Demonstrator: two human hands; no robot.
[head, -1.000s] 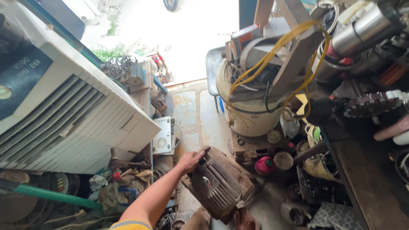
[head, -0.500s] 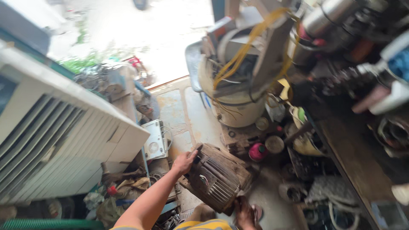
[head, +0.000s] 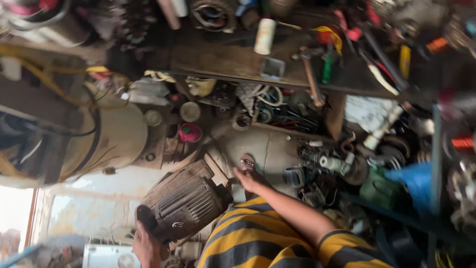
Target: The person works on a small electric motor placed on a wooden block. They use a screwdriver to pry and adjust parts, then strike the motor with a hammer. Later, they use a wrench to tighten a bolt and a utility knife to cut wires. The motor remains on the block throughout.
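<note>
Near the bottom of the view we hold a ribbed, rusty motor between our two hands, tilted above the floor. Our left hand grips its near left end from below, fingers wrapped on the end cap. Our right hand rests at its right end; whether those fingers close on it we cannot tell. A striped sleeve covers our arm. Left of the motor stands a pale drum with yellow cable. Beyond, a wooden surface carries a white roll and a hammer.
</note>
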